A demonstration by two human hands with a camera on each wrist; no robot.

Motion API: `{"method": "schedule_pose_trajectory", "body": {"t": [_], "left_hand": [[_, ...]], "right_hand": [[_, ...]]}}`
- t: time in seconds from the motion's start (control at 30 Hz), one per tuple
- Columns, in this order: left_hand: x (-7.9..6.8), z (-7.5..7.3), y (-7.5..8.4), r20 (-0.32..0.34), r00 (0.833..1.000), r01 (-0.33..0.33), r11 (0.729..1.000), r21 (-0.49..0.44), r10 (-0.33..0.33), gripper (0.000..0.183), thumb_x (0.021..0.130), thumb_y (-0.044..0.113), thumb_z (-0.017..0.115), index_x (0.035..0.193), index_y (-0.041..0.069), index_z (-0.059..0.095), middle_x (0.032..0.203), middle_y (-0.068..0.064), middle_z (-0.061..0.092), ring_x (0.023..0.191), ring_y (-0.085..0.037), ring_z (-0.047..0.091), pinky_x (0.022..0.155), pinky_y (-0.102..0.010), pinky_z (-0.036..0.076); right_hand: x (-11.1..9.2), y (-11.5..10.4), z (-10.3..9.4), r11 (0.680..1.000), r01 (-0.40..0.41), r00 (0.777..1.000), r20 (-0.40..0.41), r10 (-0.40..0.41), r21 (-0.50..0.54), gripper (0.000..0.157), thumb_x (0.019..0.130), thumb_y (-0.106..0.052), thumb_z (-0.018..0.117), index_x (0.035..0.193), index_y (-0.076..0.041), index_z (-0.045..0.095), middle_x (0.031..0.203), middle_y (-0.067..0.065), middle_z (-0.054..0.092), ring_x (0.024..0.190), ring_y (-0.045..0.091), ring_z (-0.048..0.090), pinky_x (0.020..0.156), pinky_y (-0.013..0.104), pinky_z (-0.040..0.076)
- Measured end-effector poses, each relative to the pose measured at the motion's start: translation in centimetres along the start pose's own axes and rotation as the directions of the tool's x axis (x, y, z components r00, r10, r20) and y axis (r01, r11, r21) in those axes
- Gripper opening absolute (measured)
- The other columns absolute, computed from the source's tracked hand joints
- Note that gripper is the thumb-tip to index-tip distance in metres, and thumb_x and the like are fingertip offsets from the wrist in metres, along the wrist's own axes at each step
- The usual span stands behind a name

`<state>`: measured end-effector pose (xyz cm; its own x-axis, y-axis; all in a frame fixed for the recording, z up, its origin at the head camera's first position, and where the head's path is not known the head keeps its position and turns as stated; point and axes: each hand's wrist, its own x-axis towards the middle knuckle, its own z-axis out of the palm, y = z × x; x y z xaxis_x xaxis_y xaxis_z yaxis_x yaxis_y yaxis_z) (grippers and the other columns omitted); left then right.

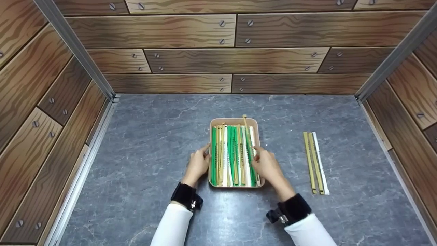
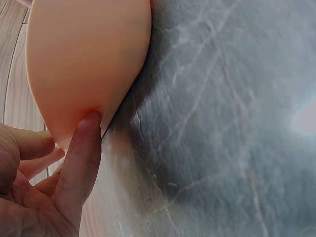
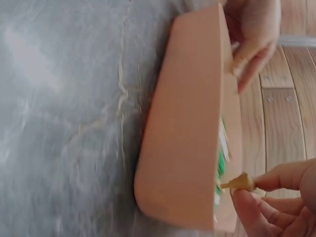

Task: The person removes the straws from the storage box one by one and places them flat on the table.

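Note:
A peach-coloured box point(image 1: 235, 121) holds a row of narrow stick sachets point(image 1: 233, 150) in green, gold and white. At its left side, my left hand point(image 1: 197, 164) holds the wall, one finger pressed against the outside in the left wrist view. My right hand point(image 1: 268, 165) is over the box's right side. Between thumb and finger it pinches a gold stick sachet point(image 3: 241, 181), whose far end point(image 1: 244, 118) sticks up past the back rim. The other fingers of the right hand are partly hidden in the head view.
To the right, two gold sachets point(image 1: 310, 160) and a white sachet point(image 1: 321, 164) lie side by side on the grey marbled table point(image 1: 153, 136). Wood-patterned walls point(image 1: 191, 61) enclose the back and both sides.

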<state>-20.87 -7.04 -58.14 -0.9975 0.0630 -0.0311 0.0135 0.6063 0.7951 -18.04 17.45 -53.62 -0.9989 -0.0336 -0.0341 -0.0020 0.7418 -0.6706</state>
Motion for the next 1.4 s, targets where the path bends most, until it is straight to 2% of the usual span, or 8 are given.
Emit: {"method": "schedule_pose_trajectory", "body": {"t": [0.23,0.47,0.67,0.83,1.0,1.17,1.33,1.4], "left_hand": [[-0.1,0.0,0.0,0.016,1.0,0.003,1.0,-0.029,-0.002,0.048,0.095,0.005,0.059,0.142,0.007,0.051,0.09,-0.018,0.07,0.054,-0.014,0.058,0.05,-0.029,0.051],[-0.1,-0.1,0.1,0.017,1.0,0.004,1.0,-0.029,-0.004,0.047,0.095,0.005,0.059,0.142,0.007,0.051,0.083,-0.013,0.068,0.053,-0.014,0.057,0.049,-0.028,0.051],[-0.1,0.0,0.0,0.02,1.0,0.021,1.0,-0.021,-0.02,0.048,0.096,0.006,0.058,0.143,0.008,0.051,0.087,-0.014,0.07,0.057,-0.014,0.06,0.051,-0.028,0.052],[0.0,0.1,-0.1,0.017,1.0,0.0,1.0,-0.014,0.0,0.047,0.095,0.005,0.059,0.142,0.007,0.052,0.09,-0.014,0.071,0.062,-0.015,0.062,0.055,-0.029,0.053],[0.0,0.0,-0.2,0.013,1.0,-0.011,1.0,-0.022,0.011,0.048,0.094,0.002,0.058,0.142,0.005,0.051,0.093,-0.017,0.071,0.063,-0.016,0.064,0.057,-0.029,0.054],[0.1,0.1,-0.2,0.027,1.0,0.007,0.999,-0.034,-0.006,0.049,0.094,0.002,0.057,0.143,0.006,0.05,0.098,-0.019,0.071,0.066,-0.017,0.066,0.058,-0.028,0.055],[0.1,0.0,-0.1,0.027,1.0,0.013,0.999,-0.03,-0.012,0.049,0.095,0.003,0.057,0.143,0.007,0.05,0.097,-0.018,0.071,0.067,-0.017,0.065,0.059,-0.028,0.055],[0.0,0.0,-0.1,0.021,1.0,0.01,1.0,-0.02,-0.01,0.049,0.095,0.003,0.058,0.143,0.007,0.051,0.093,-0.015,0.071,0.066,-0.016,0.064,0.058,-0.029,0.054]], "right_hand": [[-1.1,2.7,-2.4,0.999,-0.027,0.997,-0.072,0.026,-0.024,0.052,0.081,0.004,0.066,0.131,0.006,0.056,0.078,0.007,0.064,0.063,0.019,0.059,0.058,0.035,0.052],[-2.2,5.7,-5.2,0.991,-0.095,0.992,-0.098,0.086,-0.099,0.051,0.085,0.001,0.061,0.135,0.005,0.052,0.087,0.011,0.067,0.069,0.023,0.063,0.061,0.041,0.053],[-3.1,8.3,-6.8,0.968,-0.168,0.982,-0.113,0.148,-0.188,0.051,0.086,-0.001,0.057,0.136,0.004,0.051,0.095,0.019,0.067,0.081,0.037,0.064,0.063,0.05,0.052],[-3.6,10.3,-7.4,0.929,-0.274,0.962,-0.082,0.262,-0.247,0.053,0.085,-0.002,0.057,0.138,0.001,0.049,0.114,0.033,0.06,0.093,0.052,0.06,0.063,0.057,0.051],[-3.5,11.2,-7.7,0.895,-0.35,0.935,-0.04,0.353,-0.275,0.051,0.086,-0.005,0.059,0.135,0.0,0.049,0.107,0.037,0.059,0.087,0.051,0.061,0.06,0.058,0.051],[-3.5,11.4,-7.8,0.882,-0.377,0.922,-0.027,0.385,-0.283,0.038,0.088,-0.007,0.059,0.125,0.001,0.056,0.098,0.035,0.059,0.079,0.046,0.062,0.056,0.055,0.05],[-3.4,11.7,-7.9,0.878,-0.38,0.921,-0.027,0.389,-0.293,0.027,0.089,-0.008,0.059,0.114,0.0,0.059,0.098,0.036,0.059,0.081,0.048,0.061,0.055,0.055,0.049],[-3.3,11.7,-7.8,0.875,-0.382,0.92,-0.026,0.392,-0.297,0.028,0.089,-0.009,0.06,0.116,-0.001,0.059,0.1,0.036,0.059,0.082,0.049,0.061,0.056,0.055,0.049]]}}
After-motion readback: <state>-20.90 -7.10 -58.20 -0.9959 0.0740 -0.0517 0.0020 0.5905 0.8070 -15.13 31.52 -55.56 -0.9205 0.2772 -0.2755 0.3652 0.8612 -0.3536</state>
